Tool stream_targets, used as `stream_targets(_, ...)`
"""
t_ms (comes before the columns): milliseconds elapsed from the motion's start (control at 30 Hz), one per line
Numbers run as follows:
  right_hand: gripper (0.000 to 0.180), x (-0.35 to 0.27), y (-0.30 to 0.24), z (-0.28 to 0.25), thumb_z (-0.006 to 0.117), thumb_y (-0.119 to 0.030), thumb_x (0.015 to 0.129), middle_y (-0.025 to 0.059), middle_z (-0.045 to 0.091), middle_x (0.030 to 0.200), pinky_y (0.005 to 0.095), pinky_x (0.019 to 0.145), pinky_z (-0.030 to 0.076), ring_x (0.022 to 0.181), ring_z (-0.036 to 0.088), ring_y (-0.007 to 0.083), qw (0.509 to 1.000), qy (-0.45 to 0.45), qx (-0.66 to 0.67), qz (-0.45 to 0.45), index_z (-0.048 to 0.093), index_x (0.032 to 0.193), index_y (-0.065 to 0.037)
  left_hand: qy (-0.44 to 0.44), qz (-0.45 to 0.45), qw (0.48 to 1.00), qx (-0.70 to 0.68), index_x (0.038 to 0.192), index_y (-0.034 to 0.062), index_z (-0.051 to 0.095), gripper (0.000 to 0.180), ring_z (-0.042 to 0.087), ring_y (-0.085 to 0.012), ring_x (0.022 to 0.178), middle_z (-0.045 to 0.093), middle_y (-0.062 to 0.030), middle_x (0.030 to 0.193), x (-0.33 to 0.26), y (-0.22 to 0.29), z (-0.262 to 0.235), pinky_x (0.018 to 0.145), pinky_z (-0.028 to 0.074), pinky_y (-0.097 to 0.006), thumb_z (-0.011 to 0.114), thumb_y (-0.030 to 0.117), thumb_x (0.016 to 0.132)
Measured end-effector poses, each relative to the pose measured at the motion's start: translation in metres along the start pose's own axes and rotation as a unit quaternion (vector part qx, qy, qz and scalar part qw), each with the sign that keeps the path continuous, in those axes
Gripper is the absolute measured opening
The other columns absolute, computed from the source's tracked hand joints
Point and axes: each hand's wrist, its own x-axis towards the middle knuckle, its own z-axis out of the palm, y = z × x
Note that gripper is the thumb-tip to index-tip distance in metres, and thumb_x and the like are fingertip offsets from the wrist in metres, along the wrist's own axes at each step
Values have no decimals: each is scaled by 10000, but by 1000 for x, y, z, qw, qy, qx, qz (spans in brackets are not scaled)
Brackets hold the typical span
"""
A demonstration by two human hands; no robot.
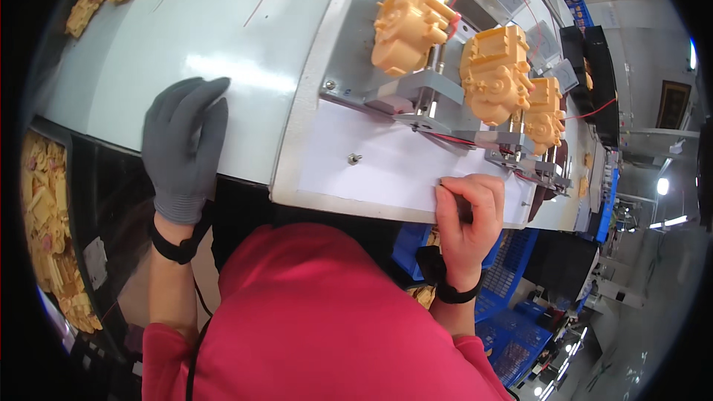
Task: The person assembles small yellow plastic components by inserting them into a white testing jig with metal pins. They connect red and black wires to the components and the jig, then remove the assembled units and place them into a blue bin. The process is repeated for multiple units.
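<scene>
From the head view, the left hand (183, 145), in a grey glove, lies flat on the pale table (148, 52) with its fingers together and pointing away from the person; it holds nothing. The right hand (468, 215) is bare and curled shut at the near edge of a white board (371, 163), its fingers closed on a small dark thing that is too hidden to name. Just beyond that hand, three orange plastic housings (494, 74) stand clamped on metal brackets (423, 93), with thin red wires (587, 113) running from them. More orange parts (52, 208) fill a bin beside and below the left hand.
</scene>
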Motion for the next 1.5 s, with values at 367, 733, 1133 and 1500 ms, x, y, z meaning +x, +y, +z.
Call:
stream_targets(367, 226, -1, -3, 2, 807, -20, 740, 53, 588, 855, 330, 692, 432, 799, 544, 223, 1000, 21, 2, 6, 701, 931, -74, -95, 72, 985, -128, 943, 154, 675, 219, 578, -284, 994, 629, -27, 959, 18, 95, -5, 885, 459, -399, 766, 116, 747)
stream_targets(733, 232, -2, -1, 4, 816, -19, 724, 37, 599, 839, 333, 680, 419, 760, 542, 224, 999, 40, -2, -2, 701, 911, -96, -97, 39, 985, -135, 912, 148, 709, 206, 543, -291, 1042, 630, -37, 1003, 13, 97, 6, 910, 448, -399, 763, 61, 734)
stream_targets(1133, 215, -1, 1, 4, 788, 21, 749, 69, 612, 861, 341, 720, 473, 807, 585, 238, 999, 34, -7, -22, 694, 925, -58, -121, 61, 974, -179, 963, 135, 712, 199, 538, -296, 1052, 619, -56, 1016, 15, 88, 1, 943, 425, -404, 760, 121, 770)
stream_targets(1500, 155, -6, 1, 3, 707, 47, 854, 71, 615, 956, 249, 637, 457, 828, 578, 154, 999, 35, -2, -14, 680, 988, -24, -160, 105, 933, -305, 1013, 149, 746, 162, 578, -249, 1087, 644, -30, 1066, 24, 61, 3, 1005, 404, -380, 691, 193, 867)
